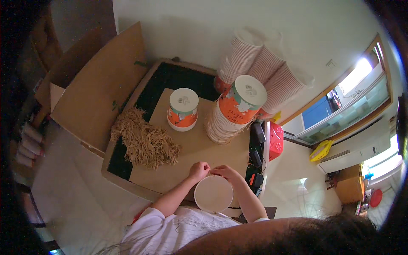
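Observation:
A white paper bucket (213, 194) is close to my body, its pale round face turned up toward me. At its far rim my left hand (199, 171) is closed in a pinch, on something too small to make out. Just to the right, my right hand (226, 173) has its fingers bent together at the same rim; what they grip is hidden. Beyond and to the left lies a heap of tan twine cords (146, 140). An orange and green printed bucket (183, 109) stands upside down on the cardboard sheet (163, 172).
A taller stack of buckets (240, 102) with cords around it stands farther right. Tall stacks of white buckets in clear plastic (265, 63) lean against the wall. A large open carton (102, 85) is at the left. Black devices (257, 157) and a red basket (276, 140) are at the right edge.

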`<state>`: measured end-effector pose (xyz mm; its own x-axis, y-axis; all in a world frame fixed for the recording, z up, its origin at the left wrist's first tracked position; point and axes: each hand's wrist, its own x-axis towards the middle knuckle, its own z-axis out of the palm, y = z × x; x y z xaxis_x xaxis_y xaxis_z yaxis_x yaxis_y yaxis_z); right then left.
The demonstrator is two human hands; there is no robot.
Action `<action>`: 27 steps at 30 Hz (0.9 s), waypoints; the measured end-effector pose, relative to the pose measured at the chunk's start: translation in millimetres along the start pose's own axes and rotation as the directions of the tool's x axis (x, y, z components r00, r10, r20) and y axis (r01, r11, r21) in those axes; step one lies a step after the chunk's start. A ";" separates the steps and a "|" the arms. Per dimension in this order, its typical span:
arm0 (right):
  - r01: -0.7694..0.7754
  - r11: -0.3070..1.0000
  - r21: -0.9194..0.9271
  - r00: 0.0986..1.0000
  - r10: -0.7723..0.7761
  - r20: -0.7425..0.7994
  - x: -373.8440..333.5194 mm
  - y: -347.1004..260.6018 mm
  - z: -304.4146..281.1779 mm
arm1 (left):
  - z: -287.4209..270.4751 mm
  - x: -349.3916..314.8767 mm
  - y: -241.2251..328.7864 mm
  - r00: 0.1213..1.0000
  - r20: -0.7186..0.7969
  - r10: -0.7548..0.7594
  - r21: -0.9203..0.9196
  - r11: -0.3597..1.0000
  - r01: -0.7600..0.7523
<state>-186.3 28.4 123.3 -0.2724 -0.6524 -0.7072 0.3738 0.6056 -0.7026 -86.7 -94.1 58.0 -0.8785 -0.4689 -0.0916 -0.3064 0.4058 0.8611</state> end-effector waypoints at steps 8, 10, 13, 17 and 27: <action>-0.006 0.990 -0.143 0.980 0.035 0.196 0.6 1.8 -18.3 | -2.4 -0.8 -17.4 0.999 -0.047 0.004 0.022 1.000 -0.003; -0.031 0.988 -0.148 0.979 0.060 0.195 2.7 9.7 -29.0 | -4.4 -0.7 -14.2 0.999 -0.041 0.021 0.001 1.000 -0.021; -0.045 0.988 -0.147 0.976 0.075 0.207 12.8 26.3 -42.2 | -6.4 1.2 -9.3 0.995 0.063 0.074 -0.047 0.996 -0.071; -0.060 0.988 -0.146 0.979 0.087 0.185 13.1 26.2 -41.7 | -9.0 8.0 -5.3 0.944 0.266 0.194 -0.251 0.960 -0.127; 0.025 0.999 -0.030 0.983 -0.019 0.184 14.7 45.2 -48.6 | -12.3 8.3 1.0 0.887 0.390 0.247 -0.622 0.781 0.056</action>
<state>-216.5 68.3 77.3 -0.1118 -0.7366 -0.6670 0.3402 0.6023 -0.7222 -89.7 -107.3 64.3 -0.9979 -0.0097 -0.0637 -0.0605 -0.1969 0.9786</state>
